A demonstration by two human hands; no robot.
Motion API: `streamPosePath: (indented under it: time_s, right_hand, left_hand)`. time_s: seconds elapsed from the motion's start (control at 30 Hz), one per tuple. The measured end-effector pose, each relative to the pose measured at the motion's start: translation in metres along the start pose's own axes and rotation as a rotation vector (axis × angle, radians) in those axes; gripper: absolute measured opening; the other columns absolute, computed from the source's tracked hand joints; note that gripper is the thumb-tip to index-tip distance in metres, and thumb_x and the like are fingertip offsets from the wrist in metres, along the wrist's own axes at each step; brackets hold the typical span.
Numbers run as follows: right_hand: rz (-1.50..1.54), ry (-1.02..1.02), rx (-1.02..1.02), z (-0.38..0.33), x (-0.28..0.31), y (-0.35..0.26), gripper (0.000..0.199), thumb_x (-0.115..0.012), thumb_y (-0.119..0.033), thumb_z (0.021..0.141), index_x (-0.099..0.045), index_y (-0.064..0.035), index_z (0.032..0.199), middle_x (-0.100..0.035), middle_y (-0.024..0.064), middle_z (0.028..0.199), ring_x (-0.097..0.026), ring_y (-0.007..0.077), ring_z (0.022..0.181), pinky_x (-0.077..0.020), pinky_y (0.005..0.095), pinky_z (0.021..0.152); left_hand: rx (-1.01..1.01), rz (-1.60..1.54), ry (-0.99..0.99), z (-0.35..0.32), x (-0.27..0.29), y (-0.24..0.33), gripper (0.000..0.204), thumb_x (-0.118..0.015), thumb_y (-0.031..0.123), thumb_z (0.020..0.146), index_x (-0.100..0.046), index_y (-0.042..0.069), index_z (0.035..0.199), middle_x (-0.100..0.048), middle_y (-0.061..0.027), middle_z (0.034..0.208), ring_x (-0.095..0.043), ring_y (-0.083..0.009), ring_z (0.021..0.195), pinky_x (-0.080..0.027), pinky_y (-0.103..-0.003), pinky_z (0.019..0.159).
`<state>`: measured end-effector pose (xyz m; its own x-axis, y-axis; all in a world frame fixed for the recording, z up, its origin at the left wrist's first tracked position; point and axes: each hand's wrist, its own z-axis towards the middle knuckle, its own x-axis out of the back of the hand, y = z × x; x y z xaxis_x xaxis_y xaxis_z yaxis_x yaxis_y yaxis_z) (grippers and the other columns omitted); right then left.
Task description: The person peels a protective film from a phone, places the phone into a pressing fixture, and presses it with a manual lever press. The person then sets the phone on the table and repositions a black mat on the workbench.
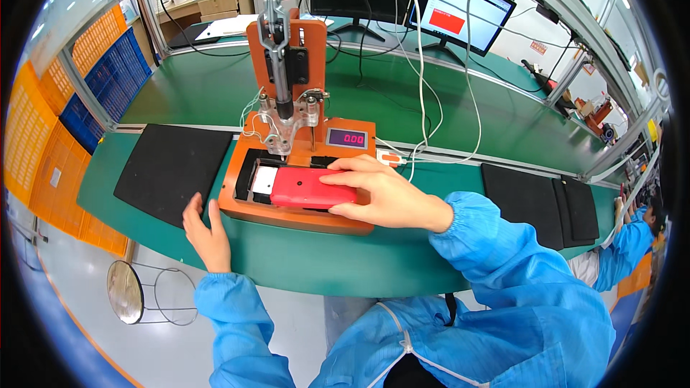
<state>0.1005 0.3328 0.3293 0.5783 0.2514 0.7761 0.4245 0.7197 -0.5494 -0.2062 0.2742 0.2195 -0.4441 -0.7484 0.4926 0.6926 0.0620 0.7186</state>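
- My right hand (384,197) grasps the red handset (310,188) in the orange fixture (287,212); its long axis runs left-right.
- My left hand (207,233) rests released, near-left of it.

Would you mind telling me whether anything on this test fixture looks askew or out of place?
The red device lies slightly skewed in the orange fixture, its near end under the right hand, with a white part showing beside it. The left hand rests at the bench edge. Nothing looks spilled or damaged.

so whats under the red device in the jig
The red device lies in the orange jig's black recess, a white block at its left end. The right hand covers its right end; beneath is hidden.
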Motion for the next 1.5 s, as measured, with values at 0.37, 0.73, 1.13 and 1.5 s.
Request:
streamPosePath:
  time_s: [0.37,0.73,1.13,1.5]
  right_hand:
    - [-0.074,0.046,0.036,0.040,-0.042,0.011,0.038,-0.070,-0.021,0.076,-0.063,-0.0041,0.109,-0.054,0.0166,0.118,-0.050,0.0335,0.108,-0.0428,0.0415,0.093]
    - [-0.485,0.029,0.094,0.024,-0.057,0.007,0.058,-0.054,-0.047,0.089,-0.048,-0.0096,0.133,-0.041,0.0186,0.140,-0.030,0.0383,0.134,-0.0162,0.0591,0.109]
    - [-0.110,0.495,0.297,0.059,0.062,-0.047,0.030,-0.058,-0.033,0.090,-0.064,-0.0060,0.102,-0.061,0.0138,0.114,-0.058,0.0284,0.107,-0.0460,0.0382,0.090]
    - [0.703,0.459,0.219,0.189,0.095,-0.063,0.032,-0.065,-0.022,0.083,-0.059,-0.0015,0.107,-0.063,0.0069,0.078,-0.061,0.0142,0.070,-0.0520,0.0315,0.063]
  left_hand:
    - [0.124,-0.145,-0.013,-0.003,-0.001,-0.011,0.033,-0.053,0.023,0.095,-0.055,0.001,0.119,-0.060,-0.0109,0.110,-0.055,-0.0220,0.102,-0.041,-0.036,0.092]
    - [0.090,-0.152,-0.052,0.001,-0.002,-0.009,0.031,-0.055,0.020,0.093,-0.056,0.001,0.116,-0.059,-0.0105,0.106,-0.054,-0.0239,0.099,-0.039,-0.037,0.092]
    - [0.049,-0.100,-0.005,-0.007,-0.002,-0.015,0.030,-0.055,0.018,0.093,-0.055,0.001,0.118,-0.060,-0.0133,0.103,-0.055,-0.0263,0.096,-0.041,-0.038,0.089]
    - [0.050,-0.126,-0.014,-0.003,-0.006,-0.029,0.032,-0.052,0.020,0.096,-0.055,-0.003,0.118,-0.059,-0.0167,0.108,-0.057,-0.0271,0.096,-0.044,-0.036,0.086]
